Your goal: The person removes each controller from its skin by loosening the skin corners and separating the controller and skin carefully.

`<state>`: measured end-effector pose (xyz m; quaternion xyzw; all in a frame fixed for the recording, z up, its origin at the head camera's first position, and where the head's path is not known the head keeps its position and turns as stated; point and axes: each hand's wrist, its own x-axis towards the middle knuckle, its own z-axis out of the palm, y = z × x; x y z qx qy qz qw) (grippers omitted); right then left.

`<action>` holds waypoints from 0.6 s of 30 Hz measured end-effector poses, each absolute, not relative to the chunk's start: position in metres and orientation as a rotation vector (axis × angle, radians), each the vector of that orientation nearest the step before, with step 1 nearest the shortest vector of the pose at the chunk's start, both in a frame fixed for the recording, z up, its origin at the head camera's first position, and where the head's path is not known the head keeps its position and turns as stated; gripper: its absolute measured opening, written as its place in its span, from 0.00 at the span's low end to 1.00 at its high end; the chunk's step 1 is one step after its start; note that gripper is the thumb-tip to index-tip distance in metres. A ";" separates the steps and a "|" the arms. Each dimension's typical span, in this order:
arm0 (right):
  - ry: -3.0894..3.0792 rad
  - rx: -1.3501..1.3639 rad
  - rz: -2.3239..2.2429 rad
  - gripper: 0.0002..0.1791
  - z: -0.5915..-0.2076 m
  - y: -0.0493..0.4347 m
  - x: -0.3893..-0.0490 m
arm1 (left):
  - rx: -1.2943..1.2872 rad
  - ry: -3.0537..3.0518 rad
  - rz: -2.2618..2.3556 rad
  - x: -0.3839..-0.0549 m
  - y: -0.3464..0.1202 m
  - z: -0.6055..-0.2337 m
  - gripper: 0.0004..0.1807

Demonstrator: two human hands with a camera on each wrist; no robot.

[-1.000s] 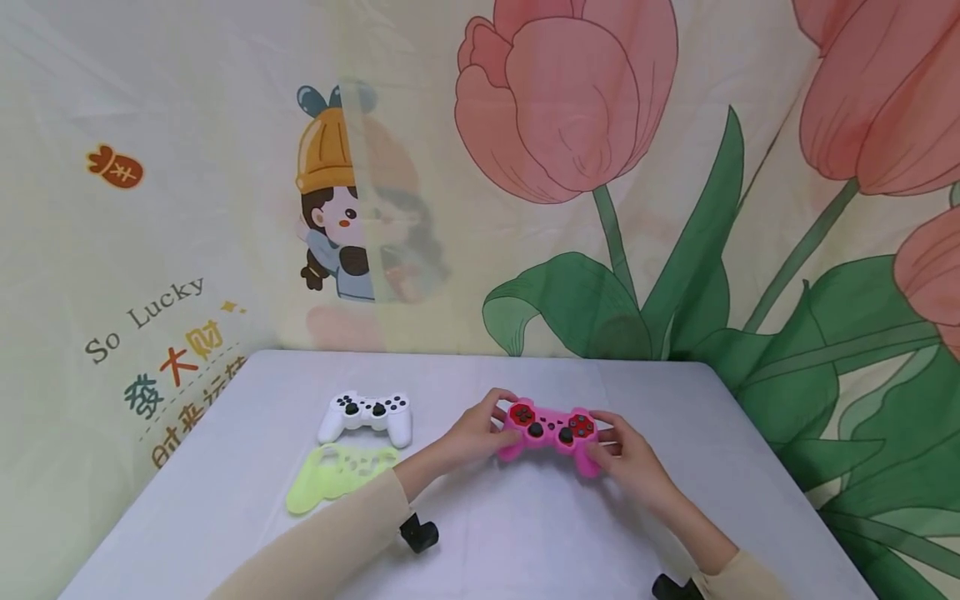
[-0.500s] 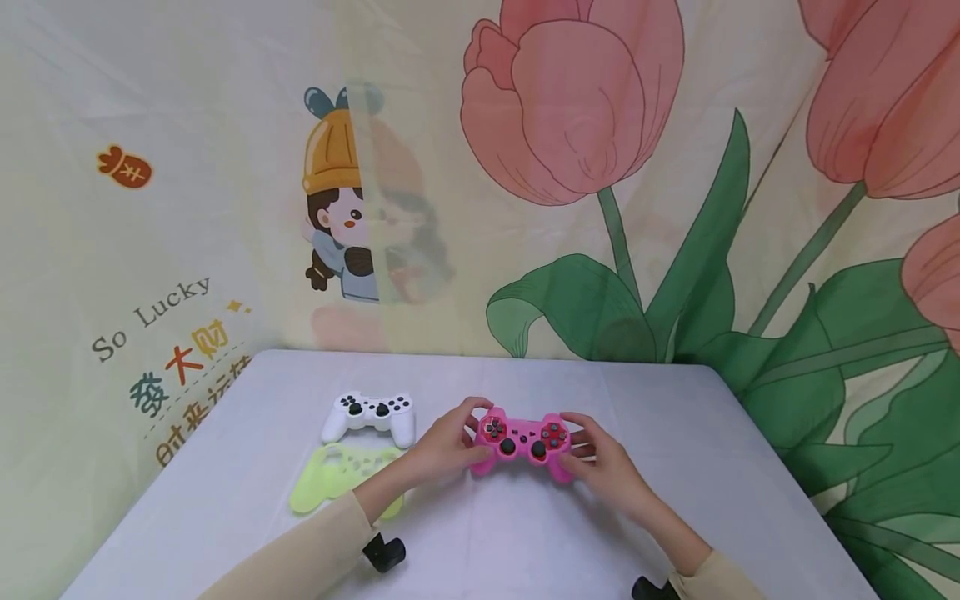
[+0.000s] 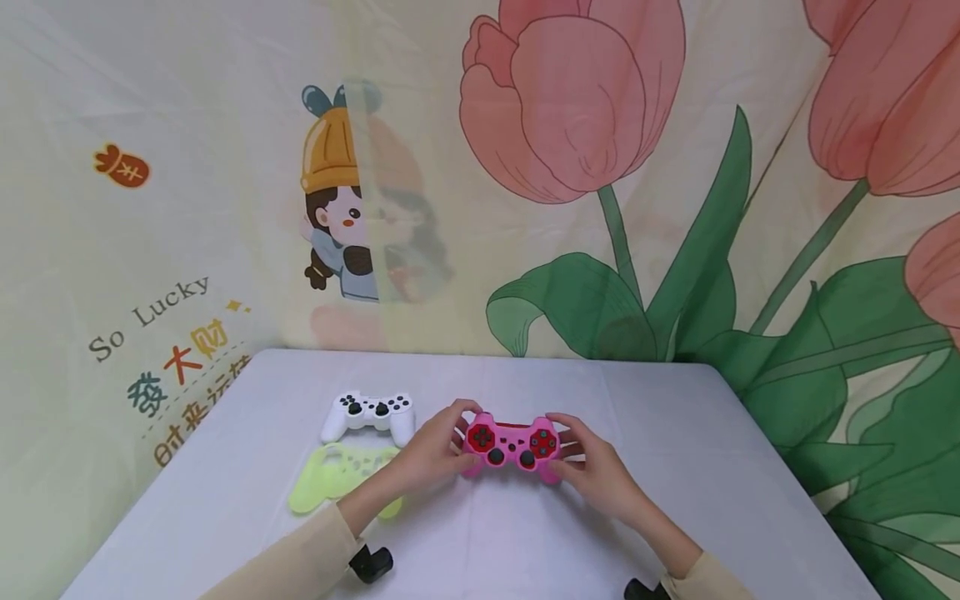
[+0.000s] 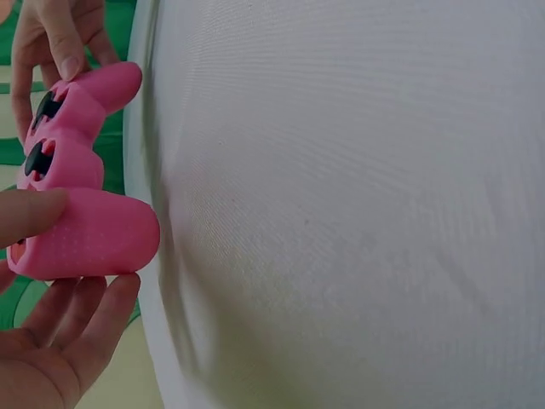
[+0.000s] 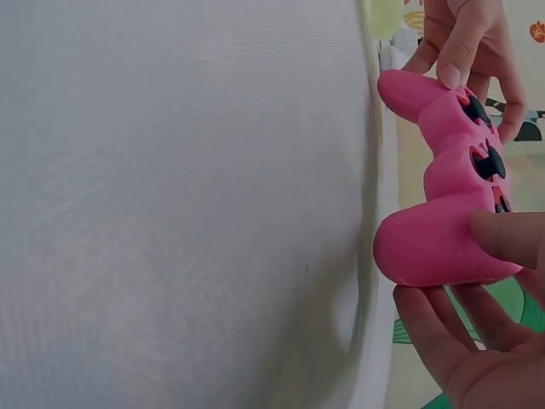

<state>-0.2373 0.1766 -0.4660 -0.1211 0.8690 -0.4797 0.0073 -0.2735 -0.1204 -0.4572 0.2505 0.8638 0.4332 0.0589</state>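
The pink controller [image 3: 512, 433] is hovering above the bench [image 3: 525, 542], the left hand [image 3: 437, 446] and right hand [image 3: 596, 467] clamping their fingers [image 4: 111, 315] on its two ends; the step in hand is seemingly steadying it. Any next move is probably calling for even pressure; the white controller [image 3: 367, 408] and green cover [image 3: 322, 479] are lying leftward.

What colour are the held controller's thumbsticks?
Black; the thumbsticks show best in the right wrist view.

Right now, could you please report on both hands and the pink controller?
Left hand and right hand gripping opposite ends. Pink controller held above the table. Nothing visibly blocking it; white controller off left.
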 end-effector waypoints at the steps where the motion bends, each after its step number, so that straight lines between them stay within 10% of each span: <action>1: 2.712 -0.402 -1.503 0.40 -0.466 0.177 -0.237 | 0.767 2.620 1.311 -0.273 -0.121 -0.458 0.36; 18: 2.677 -0.585 -1.474 0.39 -0.466 0.180 -0.232 | 0.769 2.620 1.299 -0.265 -0.125 -0.459 0.36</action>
